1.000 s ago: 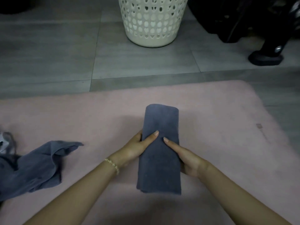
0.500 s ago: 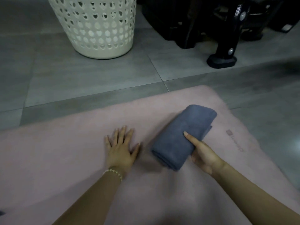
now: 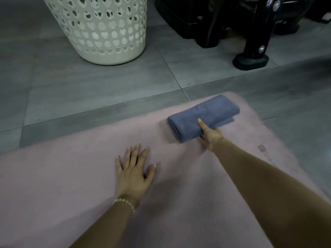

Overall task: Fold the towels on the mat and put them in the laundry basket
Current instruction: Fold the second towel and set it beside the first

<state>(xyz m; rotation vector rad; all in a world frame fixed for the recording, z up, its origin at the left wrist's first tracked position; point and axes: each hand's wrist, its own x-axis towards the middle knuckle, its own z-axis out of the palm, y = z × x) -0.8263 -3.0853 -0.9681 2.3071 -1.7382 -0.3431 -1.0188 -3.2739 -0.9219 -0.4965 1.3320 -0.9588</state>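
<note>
**One folded towel in hand, basket far left**

Far left on the floor stands the one basket, white and pierced. It is off the mat and well apart from the towel, so I judge a reach or a lean is needed.

The left hand lies flat on the mat near the middle with fingers spread and its grip released. It probably props the body for that lean. A bracelet sits on its wrist.

To the right, at the mat's far right corner, is the one towel in view, folded into a thick blue bundle. The right hand grasps its near edge, thumb on top and fingers beneath. That grip likely keeps the layers from falling open in the carry. Whether the bundle touches the mat I cannot tell.

Far right stands one black frame.

Count: one mat, one basket, one towel, two hands.
</note>
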